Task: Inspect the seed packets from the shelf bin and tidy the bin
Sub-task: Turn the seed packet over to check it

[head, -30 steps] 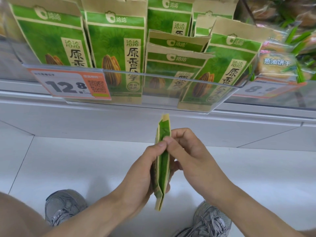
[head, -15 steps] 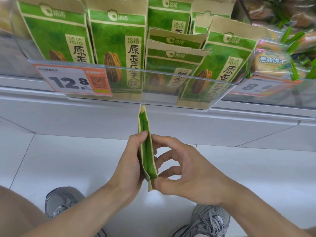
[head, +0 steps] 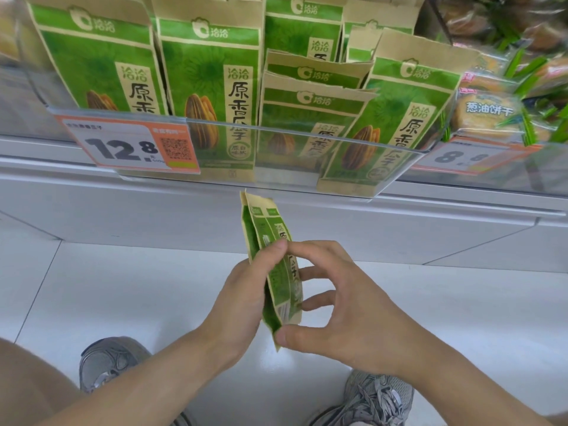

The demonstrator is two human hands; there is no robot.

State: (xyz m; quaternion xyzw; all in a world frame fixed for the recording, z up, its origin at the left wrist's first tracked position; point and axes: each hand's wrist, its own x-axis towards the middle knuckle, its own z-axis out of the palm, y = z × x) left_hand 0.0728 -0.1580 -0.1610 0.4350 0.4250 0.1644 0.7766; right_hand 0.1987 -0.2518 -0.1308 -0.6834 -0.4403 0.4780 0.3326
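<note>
White floor tiles (head: pixel 107 287) and a pale shelf base fill the lower part of my view, and above them hangs the clear-fronted shelf bin (head: pixel 307 139), which I will use as my landmark. Behind its front stand rows of green seed packets (head: pixel 209 81); the ones toward its right end lean and sit lower than the rest, so from here the row looks untidy. An orange price tag (head: pixel 129 146) is clipped to the bin's left front, and cracker packs (head: pixel 488 112) lie just to the right of the bin. Directly below the bin's middle, clear of its lip, I hold one seed packet (head: pixel 278 272) upright and almost edge-on. Compared with a moment ago it has turned: then I saw only its narrow green side, now part of the printed face shows toward my right hand. My left hand (head: pixel 246 296) grips it from the left, thumb tip pressed on the face. My right hand (head: pixel 353 309) has loosened, its fingers spread apart and only lightly touching, the thumb propping the bottom corner. I judge I am mid-inspection, rotating the packet to read its face; returning it and straightening the leaning packets is not yet done. Grey shoes (head: pixel 375 398) sit below.
</note>
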